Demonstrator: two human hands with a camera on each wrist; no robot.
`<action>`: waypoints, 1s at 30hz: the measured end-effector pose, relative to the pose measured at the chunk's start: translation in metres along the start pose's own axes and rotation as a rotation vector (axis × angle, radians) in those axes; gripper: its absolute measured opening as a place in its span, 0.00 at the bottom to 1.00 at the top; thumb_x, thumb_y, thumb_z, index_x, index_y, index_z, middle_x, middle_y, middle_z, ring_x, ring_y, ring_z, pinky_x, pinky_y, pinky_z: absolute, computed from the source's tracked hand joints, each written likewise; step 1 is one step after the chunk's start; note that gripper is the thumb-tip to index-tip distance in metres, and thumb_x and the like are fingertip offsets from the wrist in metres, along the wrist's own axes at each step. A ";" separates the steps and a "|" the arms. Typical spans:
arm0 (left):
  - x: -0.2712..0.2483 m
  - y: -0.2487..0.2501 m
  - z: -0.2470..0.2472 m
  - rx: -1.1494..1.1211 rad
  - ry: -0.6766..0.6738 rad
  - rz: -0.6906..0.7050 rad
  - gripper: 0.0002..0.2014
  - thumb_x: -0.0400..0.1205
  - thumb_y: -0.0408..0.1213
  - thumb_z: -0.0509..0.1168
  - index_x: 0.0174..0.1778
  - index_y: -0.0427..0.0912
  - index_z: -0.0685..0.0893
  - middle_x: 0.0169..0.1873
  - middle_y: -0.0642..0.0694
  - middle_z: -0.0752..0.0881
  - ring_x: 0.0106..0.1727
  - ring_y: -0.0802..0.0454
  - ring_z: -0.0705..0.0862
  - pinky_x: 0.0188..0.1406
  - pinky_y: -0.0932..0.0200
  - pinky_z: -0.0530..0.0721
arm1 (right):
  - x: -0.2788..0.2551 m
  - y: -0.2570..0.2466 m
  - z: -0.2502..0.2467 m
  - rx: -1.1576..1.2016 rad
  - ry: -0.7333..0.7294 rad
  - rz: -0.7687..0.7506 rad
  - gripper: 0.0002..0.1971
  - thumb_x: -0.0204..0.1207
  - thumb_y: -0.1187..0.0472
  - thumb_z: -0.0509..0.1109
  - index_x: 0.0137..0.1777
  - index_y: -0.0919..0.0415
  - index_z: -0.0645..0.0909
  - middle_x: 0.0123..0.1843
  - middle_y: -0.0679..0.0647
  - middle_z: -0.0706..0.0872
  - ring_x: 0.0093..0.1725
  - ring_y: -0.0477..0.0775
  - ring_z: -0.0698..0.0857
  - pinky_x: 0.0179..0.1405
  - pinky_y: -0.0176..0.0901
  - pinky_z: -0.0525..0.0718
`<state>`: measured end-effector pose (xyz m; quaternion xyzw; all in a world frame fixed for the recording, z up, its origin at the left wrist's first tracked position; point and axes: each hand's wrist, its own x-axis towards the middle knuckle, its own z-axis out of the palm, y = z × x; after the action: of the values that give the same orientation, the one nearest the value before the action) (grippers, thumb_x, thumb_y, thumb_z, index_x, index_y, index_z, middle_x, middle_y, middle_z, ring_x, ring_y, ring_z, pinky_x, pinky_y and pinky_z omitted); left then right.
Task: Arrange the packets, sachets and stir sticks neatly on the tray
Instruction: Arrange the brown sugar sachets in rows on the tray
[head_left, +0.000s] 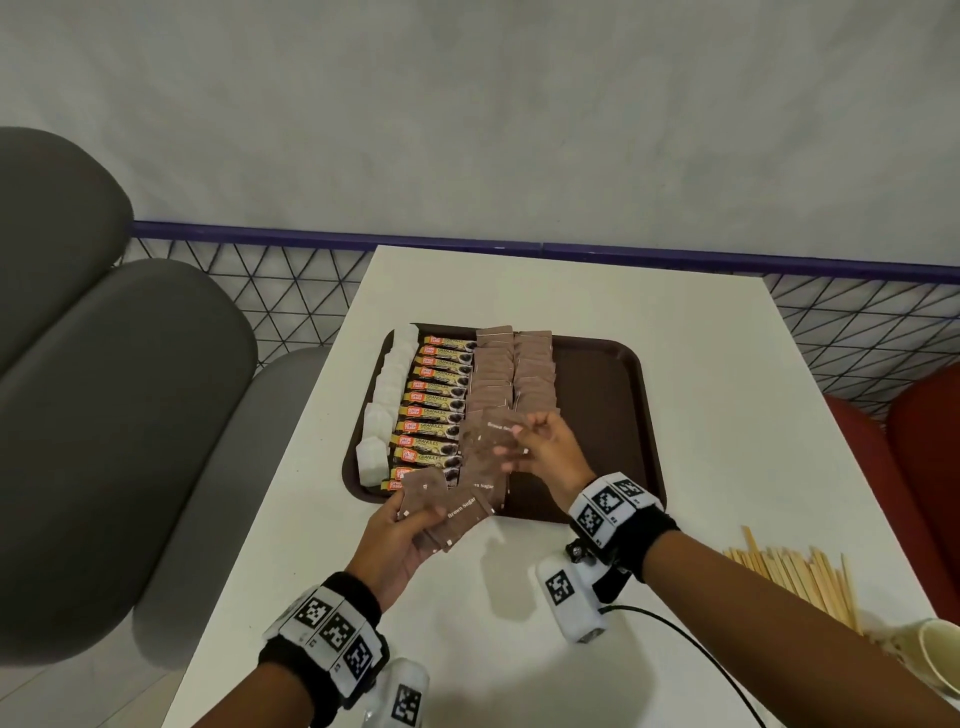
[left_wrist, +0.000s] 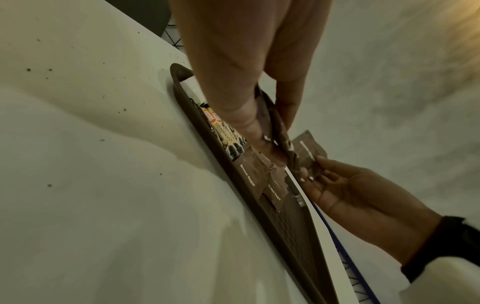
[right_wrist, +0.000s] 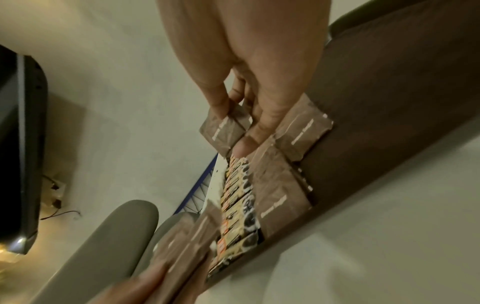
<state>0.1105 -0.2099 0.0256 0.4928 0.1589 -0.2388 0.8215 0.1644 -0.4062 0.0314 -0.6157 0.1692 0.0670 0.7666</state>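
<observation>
Head view. Tray: dark brown, rounded corners, raised rim; taken as landmark. On its left half: white sachets, printed coffee sticks, two overlapping columns of brown sugar packets. Right half bare. Left hand at near rim, clutching fanned stack of packets. Right hand above near end of columns, pinching single packet. Wooden stir sticks loose, well right of tray.

Left wrist view. Stack thick, crinkled paper. Risk: slippage from loose fan, scatter over near rim.

Right wrist view. Packet flat, square, matte. Risk: fingers brushing shingled column on set-down, row skewed.
</observation>
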 end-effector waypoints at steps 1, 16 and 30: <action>0.000 0.000 -0.001 -0.002 0.009 0.001 0.17 0.78 0.19 0.62 0.60 0.35 0.81 0.53 0.35 0.87 0.46 0.46 0.89 0.42 0.56 0.88 | 0.001 -0.002 -0.006 -0.014 0.014 -0.012 0.09 0.80 0.72 0.61 0.43 0.59 0.68 0.44 0.58 0.82 0.31 0.51 0.85 0.26 0.40 0.85; 0.008 0.005 -0.005 -0.108 0.050 0.010 0.15 0.79 0.22 0.60 0.62 0.32 0.80 0.58 0.31 0.86 0.53 0.37 0.87 0.46 0.50 0.90 | 0.029 0.026 -0.048 -0.564 0.367 0.070 0.08 0.70 0.69 0.74 0.40 0.59 0.77 0.43 0.58 0.84 0.45 0.56 0.82 0.53 0.47 0.80; 0.011 0.005 -0.005 -0.068 0.076 0.003 0.17 0.78 0.19 0.59 0.61 0.34 0.80 0.58 0.32 0.84 0.56 0.37 0.84 0.55 0.47 0.83 | 0.027 0.034 -0.033 -1.048 0.354 -0.089 0.21 0.69 0.63 0.74 0.59 0.61 0.71 0.58 0.59 0.79 0.60 0.60 0.74 0.58 0.50 0.77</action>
<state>0.1228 -0.2065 0.0216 0.4735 0.1974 -0.2131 0.8315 0.1733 -0.4330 -0.0153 -0.9231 0.2136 0.0053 0.3198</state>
